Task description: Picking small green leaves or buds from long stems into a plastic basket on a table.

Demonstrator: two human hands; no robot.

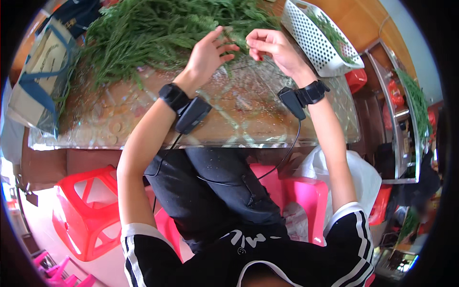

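- The person's left hand (205, 58) is loosely spread, near the heap of green sprigs (143, 38) on the far side of the table (239, 115)
- The right hand (276, 48) has thumb and fingertips drawn together; whether they pinch anything, one cannot tell
- White lettering crosses the black shirt (205, 268)
- Dark print on the beige bag (29, 91) is too small to read
- A white perforated basket (313, 40) at right holds more greenery

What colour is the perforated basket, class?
The basket is white; the head view shows it best.
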